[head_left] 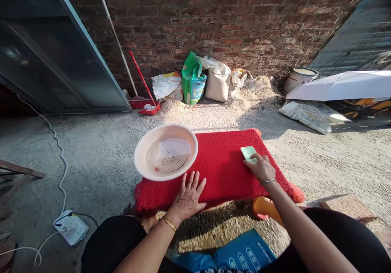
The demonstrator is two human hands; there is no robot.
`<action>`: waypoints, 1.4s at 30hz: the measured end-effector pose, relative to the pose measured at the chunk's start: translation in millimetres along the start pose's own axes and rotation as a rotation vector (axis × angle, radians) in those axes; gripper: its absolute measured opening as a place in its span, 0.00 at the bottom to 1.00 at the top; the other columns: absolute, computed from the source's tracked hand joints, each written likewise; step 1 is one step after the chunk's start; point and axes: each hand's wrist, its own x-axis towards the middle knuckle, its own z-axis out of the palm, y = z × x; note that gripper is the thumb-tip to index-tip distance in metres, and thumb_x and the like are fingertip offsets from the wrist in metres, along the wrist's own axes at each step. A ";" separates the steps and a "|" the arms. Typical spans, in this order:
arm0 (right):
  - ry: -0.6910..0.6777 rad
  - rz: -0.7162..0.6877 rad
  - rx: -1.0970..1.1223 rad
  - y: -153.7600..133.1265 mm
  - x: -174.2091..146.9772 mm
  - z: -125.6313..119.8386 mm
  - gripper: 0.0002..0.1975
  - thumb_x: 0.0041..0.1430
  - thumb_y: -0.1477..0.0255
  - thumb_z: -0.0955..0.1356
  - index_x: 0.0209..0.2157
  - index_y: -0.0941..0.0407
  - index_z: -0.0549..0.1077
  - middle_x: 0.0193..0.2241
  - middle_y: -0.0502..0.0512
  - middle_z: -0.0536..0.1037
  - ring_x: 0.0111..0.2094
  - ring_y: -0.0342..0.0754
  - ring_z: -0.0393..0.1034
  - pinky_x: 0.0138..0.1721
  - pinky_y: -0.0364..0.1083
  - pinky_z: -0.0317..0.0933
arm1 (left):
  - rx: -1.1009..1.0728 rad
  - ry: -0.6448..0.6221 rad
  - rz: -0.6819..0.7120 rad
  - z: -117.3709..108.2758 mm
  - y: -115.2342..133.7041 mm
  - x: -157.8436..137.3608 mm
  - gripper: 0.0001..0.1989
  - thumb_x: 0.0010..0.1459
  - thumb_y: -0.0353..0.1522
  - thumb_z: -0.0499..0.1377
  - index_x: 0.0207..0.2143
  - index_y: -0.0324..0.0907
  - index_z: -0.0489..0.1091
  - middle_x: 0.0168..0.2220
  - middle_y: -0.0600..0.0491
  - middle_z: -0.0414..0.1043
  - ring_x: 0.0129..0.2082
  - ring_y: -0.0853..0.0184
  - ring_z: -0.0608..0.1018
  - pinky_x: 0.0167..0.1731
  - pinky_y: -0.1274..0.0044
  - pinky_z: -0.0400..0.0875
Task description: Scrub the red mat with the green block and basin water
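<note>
A red, fluffy cover (221,159) lies over a low table or stool. My left hand (187,195) rests flat on its near edge, fingers spread and holding nothing, just below the basin. My right hand (261,167) grips a pale green rounded block (248,153), pressed against the red cover on the right; its underside is hidden, so its exact kind does not show. On the cover's left end stands a pale pink basin (141,159) with water in it. Some small reddish bits sit at the bottom of the water.
Against the brick wall are a green sack (193,81), a whitish sack (217,84) and a red dustpan (152,108). A white power strip (71,227) with cords lies at the left. A blue bag (244,252) is between my legs. An open umbrella (342,86) stands at the right.
</note>
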 end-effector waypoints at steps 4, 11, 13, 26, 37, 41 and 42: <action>0.047 0.226 -0.006 62.2 18.7 -28.3 0.25 0.49 0.47 0.64 0.42 0.50 0.73 0.42 0.62 0.69 0.39 0.58 0.70 0.39 0.55 0.63 | 0.004 0.000 -0.006 1.7 0.1 -0.8 0.44 0.51 0.55 0.55 0.65 0.45 0.47 0.66 0.39 0.43 0.66 0.48 0.47 0.61 0.53 0.42; 0.108 0.135 0.049 39.2 -3.7 -30.0 0.27 0.48 0.45 0.63 0.41 0.48 0.74 0.41 0.61 0.69 0.36 0.57 0.70 0.35 0.54 0.63 | -0.014 -0.036 0.000 1.2 -0.9 -3.7 0.46 0.51 0.57 0.53 0.65 0.44 0.45 0.67 0.39 0.40 0.66 0.48 0.46 0.61 0.54 0.41; 0.069 -0.042 0.073 0.5 -25.9 -16.9 0.26 0.49 0.44 0.63 0.41 0.47 0.73 0.40 0.57 0.69 0.32 0.52 0.69 0.31 0.49 0.61 | -0.039 -0.054 0.002 -1.0 -1.7 -4.2 0.46 0.52 0.58 0.51 0.65 0.44 0.44 0.67 0.39 0.40 0.66 0.49 0.45 0.61 0.54 0.40; -0.039 -0.452 0.005 -69.2 -69.6 33.3 0.20 0.56 0.53 0.63 0.45 0.50 0.72 0.38 0.56 0.66 0.35 0.50 0.69 0.29 0.45 0.57 | -0.062 -0.084 -0.035 -12.8 2.2 -4.2 0.45 0.52 0.59 0.50 0.65 0.44 0.47 0.67 0.41 0.41 0.66 0.52 0.46 0.62 0.57 0.39; 0.038 0.266 -0.005 85.3 2.1 -42.4 0.25 0.54 0.53 0.65 0.47 0.55 0.73 0.46 0.70 0.66 0.42 0.58 0.67 0.37 0.53 0.54 | -0.026 -0.032 -0.042 0.8 -2.3 -0.6 0.45 0.49 0.56 0.56 0.64 0.46 0.49 0.66 0.42 0.45 0.66 0.51 0.49 0.62 0.56 0.40; 0.103 0.166 0.027 53.0 -32.2 -47.6 0.25 0.53 0.51 0.65 0.45 0.52 0.73 0.43 0.63 0.67 0.36 0.52 0.67 0.34 0.48 0.54 | -0.003 -0.021 -0.036 3.9 -2.9 -0.2 0.45 0.49 0.56 0.56 0.64 0.45 0.49 0.66 0.42 0.45 0.65 0.51 0.49 0.62 0.56 0.42; 0.086 0.071 0.051 32.4 -47.5 -42.0 0.24 0.53 0.50 0.65 0.45 0.51 0.73 0.41 0.59 0.67 0.34 0.49 0.67 0.32 0.46 0.54 | 0.002 -0.017 -0.040 4.7 -3.1 -0.1 0.46 0.49 0.56 0.56 0.64 0.44 0.48 0.66 0.42 0.46 0.65 0.51 0.49 0.62 0.56 0.42</action>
